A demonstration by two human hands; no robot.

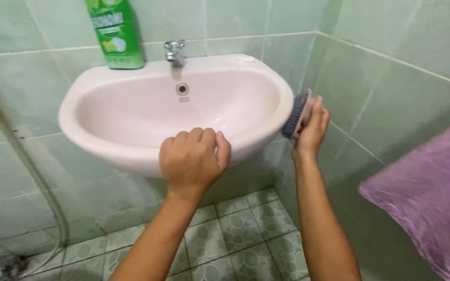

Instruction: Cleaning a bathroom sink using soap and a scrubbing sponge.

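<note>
I have the left hand (192, 158) clenched over the sink (131, 151) front rim. My right hand (312, 127) grips a brush (296, 113), bristles against the sink's right outer edge. A green bottle (115, 32) stands beside the tap (175, 53); purple cloth (428, 192) crowds my right.

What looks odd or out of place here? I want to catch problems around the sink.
Dark grime stains the floor corner at lower left, below the hose. Otherwise nothing stands out: the sink looks whole, and the bottle stands upright on its rim.
</note>
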